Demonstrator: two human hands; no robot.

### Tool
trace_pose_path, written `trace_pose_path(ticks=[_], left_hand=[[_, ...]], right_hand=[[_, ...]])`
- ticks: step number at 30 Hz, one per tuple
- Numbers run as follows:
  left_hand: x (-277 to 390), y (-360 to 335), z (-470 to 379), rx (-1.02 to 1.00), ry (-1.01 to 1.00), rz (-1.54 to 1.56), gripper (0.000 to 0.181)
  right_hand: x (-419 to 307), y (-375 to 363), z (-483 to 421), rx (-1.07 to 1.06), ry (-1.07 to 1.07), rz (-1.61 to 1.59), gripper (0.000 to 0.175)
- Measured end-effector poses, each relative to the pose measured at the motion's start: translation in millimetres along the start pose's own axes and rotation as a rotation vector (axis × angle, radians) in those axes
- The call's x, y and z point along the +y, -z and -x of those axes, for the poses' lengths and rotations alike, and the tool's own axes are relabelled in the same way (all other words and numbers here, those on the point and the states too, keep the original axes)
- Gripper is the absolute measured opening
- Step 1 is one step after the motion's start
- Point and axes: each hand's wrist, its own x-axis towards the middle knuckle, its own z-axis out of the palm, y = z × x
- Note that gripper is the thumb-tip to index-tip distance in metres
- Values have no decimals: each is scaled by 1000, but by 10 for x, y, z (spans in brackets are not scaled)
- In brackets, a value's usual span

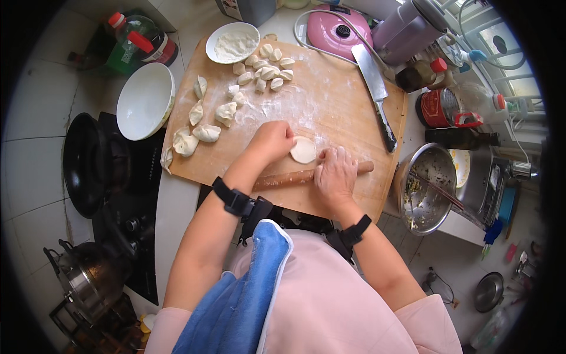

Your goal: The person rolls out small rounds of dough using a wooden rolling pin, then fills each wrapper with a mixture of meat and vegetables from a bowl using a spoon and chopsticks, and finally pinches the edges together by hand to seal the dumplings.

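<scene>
A small round dough wrapper (pixel 303 150) lies on the floured wooden board (pixel 327 110). The fingers of my left hand (pixel 273 139) pinch its left edge. Below it, my right hand (pixel 336 175) presses on a wooden rolling pin (pixel 287 178), with the palm over its right part. The pin's right end sticks out past my hand. Several small dough pieces (pixel 268 72) sit near the board's back edge. Several folded dumplings (pixel 185 141) rest along the board's left side.
A bowl of flour (pixel 233 43) stands at the back of the board. A cleaver (pixel 373 84) lies along the right side. A white bowl (pixel 145 101) is at the left, beside a black pan (pixel 84 163). A steel bowl with filling residue (pixel 428 190) stands at the right.
</scene>
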Motion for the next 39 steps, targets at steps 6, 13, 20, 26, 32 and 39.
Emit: trace_pose_path(ticks=[6, 13, 20, 26, 32, 39], left_hand=[[333, -35, 23, 222, -193, -197, 16], [4, 13, -29, 153, -44, -64, 19], [299, -65, 9, -6, -61, -186, 17], [-23, -24, 13, 219, 1, -67, 19], [71, 36, 122, -97, -14, -10, 20], [89, -45, -17, 169, -101, -176, 15]], right_hand=[[-6, -134, -937, 74, -82, -51, 17], [-43, -23, 4, -81, -48, 3, 19], [-90, -143, -942, 87, -35, -10, 17], [-125, -65, -292, 0, -35, -25, 19], [-60, -78, -361, 89, 62, -42, 14], [-121, -103, -609, 40, -37, -61, 19]])
